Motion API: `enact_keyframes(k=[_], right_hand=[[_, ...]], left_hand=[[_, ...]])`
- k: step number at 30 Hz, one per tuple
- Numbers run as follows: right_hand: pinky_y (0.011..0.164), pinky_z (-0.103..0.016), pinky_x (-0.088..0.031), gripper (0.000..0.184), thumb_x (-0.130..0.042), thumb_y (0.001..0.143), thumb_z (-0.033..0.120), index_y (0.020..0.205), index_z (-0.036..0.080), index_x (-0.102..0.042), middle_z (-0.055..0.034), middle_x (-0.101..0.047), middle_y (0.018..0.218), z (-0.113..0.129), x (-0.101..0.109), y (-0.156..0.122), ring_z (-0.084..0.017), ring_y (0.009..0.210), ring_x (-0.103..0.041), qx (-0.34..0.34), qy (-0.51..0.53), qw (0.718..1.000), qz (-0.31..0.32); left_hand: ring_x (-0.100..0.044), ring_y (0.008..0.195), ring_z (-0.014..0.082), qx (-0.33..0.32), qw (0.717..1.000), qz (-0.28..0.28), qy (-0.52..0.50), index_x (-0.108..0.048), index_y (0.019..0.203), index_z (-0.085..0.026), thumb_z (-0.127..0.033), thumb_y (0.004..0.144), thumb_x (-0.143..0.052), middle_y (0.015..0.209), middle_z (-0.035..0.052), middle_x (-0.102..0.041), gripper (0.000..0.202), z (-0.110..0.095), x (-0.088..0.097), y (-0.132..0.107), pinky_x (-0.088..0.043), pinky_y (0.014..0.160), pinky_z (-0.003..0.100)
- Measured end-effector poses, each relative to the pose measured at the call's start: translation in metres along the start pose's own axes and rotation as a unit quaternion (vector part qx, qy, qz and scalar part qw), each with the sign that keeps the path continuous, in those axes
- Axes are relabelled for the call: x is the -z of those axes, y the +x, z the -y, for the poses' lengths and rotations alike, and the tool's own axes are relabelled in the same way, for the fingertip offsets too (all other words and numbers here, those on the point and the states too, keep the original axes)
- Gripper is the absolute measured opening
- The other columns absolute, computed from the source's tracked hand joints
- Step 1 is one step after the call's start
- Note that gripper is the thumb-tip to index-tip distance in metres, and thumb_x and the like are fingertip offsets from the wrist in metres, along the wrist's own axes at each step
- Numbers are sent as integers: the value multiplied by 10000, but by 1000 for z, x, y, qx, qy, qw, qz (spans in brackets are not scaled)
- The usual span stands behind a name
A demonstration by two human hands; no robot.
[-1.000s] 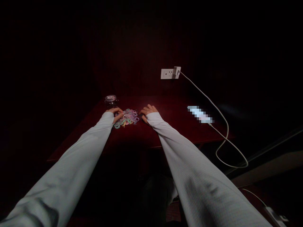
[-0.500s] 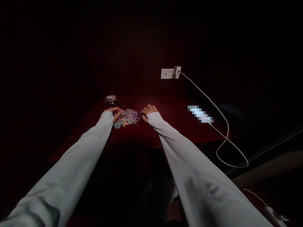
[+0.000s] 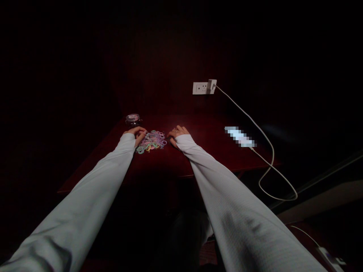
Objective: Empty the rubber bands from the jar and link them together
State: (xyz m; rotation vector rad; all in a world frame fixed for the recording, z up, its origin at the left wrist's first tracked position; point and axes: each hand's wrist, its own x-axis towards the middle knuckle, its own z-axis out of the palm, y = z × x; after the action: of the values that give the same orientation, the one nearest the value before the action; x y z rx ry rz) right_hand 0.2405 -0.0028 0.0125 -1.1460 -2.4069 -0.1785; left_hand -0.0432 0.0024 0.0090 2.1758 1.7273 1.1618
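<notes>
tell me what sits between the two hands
A pile of small pastel rings lies between left hand and right hand, seen in the head view.

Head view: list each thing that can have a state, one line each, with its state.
pile of coloured loops: loose, spread on the table
left hand: fingers curled on the pile's left edge; grip unclear
right hand: curled on the table right of the pile; grip unclear
jar: upright behind the pile; lid unclear
charger: plugged into the wall socket
phone: flat, screen lit
cable: slack, runs from charger to phone
</notes>
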Motion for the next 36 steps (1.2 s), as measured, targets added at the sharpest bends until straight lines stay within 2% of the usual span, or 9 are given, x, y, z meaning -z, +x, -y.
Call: enact_keyframes(k=[3,6,8,15,19,24,27,36], right_hand=[[1007,-407,-376,307,-548,970,179,1160,193,-788,-128,-767,1115,0,0,0,-290,1167,-537,-1,-3,1000,4],[1012,-405,-376,307,-548,970,180,1169,191,-782,-127,-764,1123,0,1,0,-289,1173,-538,4,-4,1000,7],[1019,-406,-375,303,-551,970,180,1170,192,-778,-124,-763,1134,-1,1,0,-290,1185,-540,6,-4,1000,10],[1021,-425,-400,291,-541,974,185,1148,190,-773,-124,-762,1121,2,0,0,-301,1189,-557,19,-24,999,11],[1021,-430,-398,308,-520,981,177,1149,202,-776,-116,-758,1076,5,1,0,-294,1159,-554,35,-27,999,18],[1040,-432,-382,331,-519,985,177,1196,199,-773,-110,-759,1109,10,3,1,-290,1153,-539,48,-31,998,39],[1048,-443,-384,340,-532,983,182,1222,199,-773,-115,-757,1156,12,3,1,-294,1153,-536,54,-25,997,40],[991,-414,-398,343,-574,980,203,1245,228,-790,-105,-740,1147,18,6,1,-282,1098,-531,74,-9,996,52]], left_hand=[[-660,833,228,-14,999,1,36,-801,1030,-226,-554,894,-563,894,55,-761,428,2,-1,2,-490,809,340],[-674,1046,275,-55,996,18,61,-793,1070,-248,-576,911,-564,1100,76,-767,430,1,-2,2,-487,965,382],[-663,1126,288,-74,995,34,64,-783,1127,-268,-611,891,-613,1207,75,-754,449,-1,-2,0,-478,1035,400],[-667,1271,356,-50,993,95,57,-691,1400,-283,-602,765,-809,1383,95,-735,720,-10,-3,-10,-473,1139,460],[-688,1269,349,-48,992,111,28,-701,1396,-254,-561,766,-801,1370,96,-750,708,-8,-5,-10,-510,1129,437],[-711,1236,335,-69,992,104,-6,-764,1269,-210,-542,782,-765,1312,115,-774,590,-5,-8,-9,-519,1131,425],[-737,1164,314,-78,992,99,-27,-781,1212,-210,-553,802,-745,1257,114,-794,536,-6,-8,-10,-544,1078,405],[-750,949,263,-34,996,70,-39,-817,1071,-218,-568,802,-732,1026,77,-829,449,-3,-7,-9,-572,901,344]])
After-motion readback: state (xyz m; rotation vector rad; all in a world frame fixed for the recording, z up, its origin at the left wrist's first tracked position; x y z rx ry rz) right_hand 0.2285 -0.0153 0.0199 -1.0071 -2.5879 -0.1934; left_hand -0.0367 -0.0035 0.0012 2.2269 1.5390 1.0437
